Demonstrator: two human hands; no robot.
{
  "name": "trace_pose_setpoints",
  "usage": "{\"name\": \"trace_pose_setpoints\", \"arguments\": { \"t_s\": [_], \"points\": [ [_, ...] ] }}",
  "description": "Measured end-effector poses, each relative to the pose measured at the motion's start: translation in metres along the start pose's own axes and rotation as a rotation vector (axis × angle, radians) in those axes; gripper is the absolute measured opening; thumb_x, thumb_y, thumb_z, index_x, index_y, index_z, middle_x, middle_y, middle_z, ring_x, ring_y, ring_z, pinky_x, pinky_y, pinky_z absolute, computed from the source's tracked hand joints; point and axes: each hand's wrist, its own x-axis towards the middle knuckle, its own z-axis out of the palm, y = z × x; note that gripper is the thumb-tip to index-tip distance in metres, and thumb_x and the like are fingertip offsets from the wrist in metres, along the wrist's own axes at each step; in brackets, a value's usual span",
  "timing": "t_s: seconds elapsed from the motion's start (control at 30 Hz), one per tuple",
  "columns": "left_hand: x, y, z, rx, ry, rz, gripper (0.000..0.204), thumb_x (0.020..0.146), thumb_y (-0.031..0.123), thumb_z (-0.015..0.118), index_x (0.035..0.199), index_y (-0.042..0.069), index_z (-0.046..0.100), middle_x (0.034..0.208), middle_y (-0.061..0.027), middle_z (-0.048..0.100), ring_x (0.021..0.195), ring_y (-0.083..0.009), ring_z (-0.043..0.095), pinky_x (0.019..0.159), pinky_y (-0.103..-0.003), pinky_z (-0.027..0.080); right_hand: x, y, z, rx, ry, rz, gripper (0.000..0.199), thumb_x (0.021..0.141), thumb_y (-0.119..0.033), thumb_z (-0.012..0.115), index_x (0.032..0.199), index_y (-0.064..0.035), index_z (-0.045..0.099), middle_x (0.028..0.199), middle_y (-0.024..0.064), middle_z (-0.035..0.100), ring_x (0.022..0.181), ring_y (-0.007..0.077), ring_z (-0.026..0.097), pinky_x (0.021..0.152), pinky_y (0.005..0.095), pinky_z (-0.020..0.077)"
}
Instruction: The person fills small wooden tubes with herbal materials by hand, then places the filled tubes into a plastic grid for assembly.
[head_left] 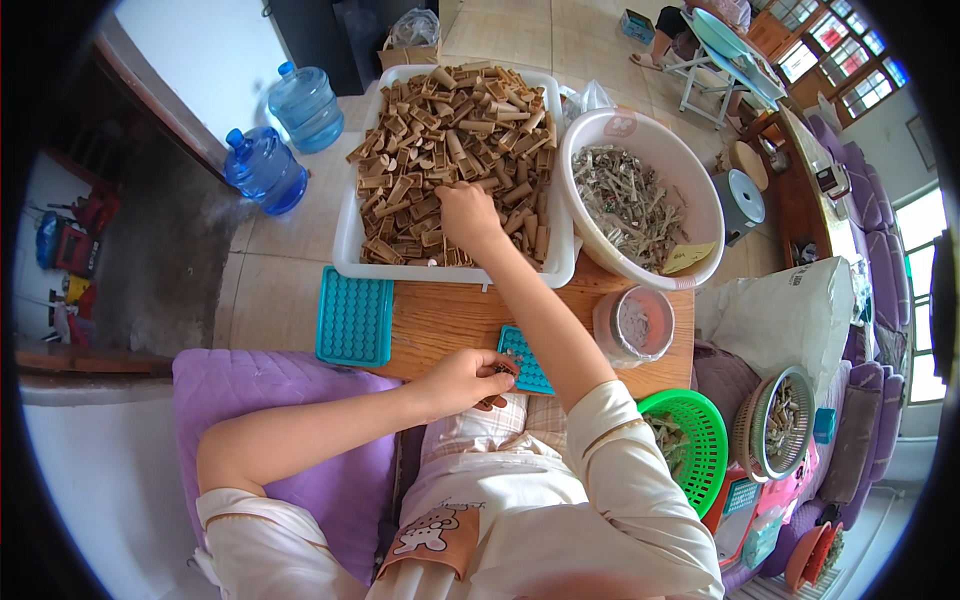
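Observation:
My right hand (468,214) reaches into a white rectangular bin (350,235) heaped with small brown trough-shaped and half-tube pieces (410,170). Its fingers are drawn together at the pile's surface; what lies between them is too small to make out. Near my lap, my left hand (465,383) is closed on a small dark brown piece (505,368), pinched between thumb and fingers. Just beside that hand, partly covered by my right forearm, a teal dimpled tray (522,362) lies at the table's near edge.
Another teal tray (355,315) lies left on the wooden table (440,320). Right of the bin stand a pale basin (650,185) of greyish strips and a tub (633,325) of whitish stuff. A green basket (710,440) sits lower right; water bottles (265,175) stand left.

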Motion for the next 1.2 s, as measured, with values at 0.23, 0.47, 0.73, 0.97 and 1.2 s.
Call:
{"name": "trace_pose_setpoints", "arguments": {
  "t_s": [0.23,0.47,0.73,0.97,1.2],
  "points": [
    [-0.002,-0.002,-0.001,0.047,-0.042,0.021,0.026,0.084,0.016,0.05,0.105,0.0,0.048,0.086,-0.0049,0.056,0.073,-0.0096,0.056,0.059,-0.021,0.044,-0.02,0.003,-0.025,0.514,0.21,0.17,0.018,0.069,-0.011,0.061,0.08,-0.0006,0.052,0.077,0.015,0.057,0.075,0.0314,0.056,0.066,0.0371,0.045],
    [-0.002,0.0,0.001,0.067,-0.033,0.053,0.025,0.083,0.014,0.051,0.105,0.002,0.048,0.089,-0.0063,0.055,0.076,-0.0096,0.055,0.061,-0.021,0.045,-0.076,0.039,-0.054,0.99,-0.003,0.307,0.029,0.072,-0.006,0.058,0.095,-0.0008,0.042,0.091,0.0114,0.055,0.084,0.0191,0.054,0.071,0.0293,0.0428],
    [-0.006,0.011,0.002,-0.035,0.016,-0.006,0.027,0.088,0.014,0.04,0.113,0.004,0.042,0.098,-0.0065,0.053,0.085,-0.0143,0.056,0.072,-0.027,0.047,-0.163,0.046,-0.091,1.839,-0.292,0.261,0.028,0.077,-0.002,0.055,0.104,-0.0033,0.046,0.097,0.0054,0.052,0.092,0.0161,0.053,0.079,0.0252,0.0446],
    [-0.001,0.008,0.0,-0.26,0.137,0.101,0.028,0.09,0.012,0.032,0.116,0.005,0.039,0.105,-0.0062,0.05,0.09,-0.0134,0.054,0.076,-0.028,0.046,-0.194,0.049,-0.085,2.0,-0.162,0.425,0.028,0.076,-0.003,0.057,0.103,-0.003,0.049,0.098,0.0072,0.055,0.091,0.0172,0.055,0.072,0.0224,0.0496],
    [0.002,0.016,-0.002,-0.314,0.22,0.237,0.026,0.089,0.008,0.034,0.113,0.001,0.04,0.103,-0.01,0.05,0.097,-0.0184,0.051,0.082,-0.029,0.044,-0.21,0.036,-0.063,2.139,-0.048,0.416,0.023,0.078,-0.002,0.055,0.1,-0.0033,0.049,0.095,0.0067,0.056,0.09,0.016,0.056,0.071,0.021,0.0503]
  ]
}}
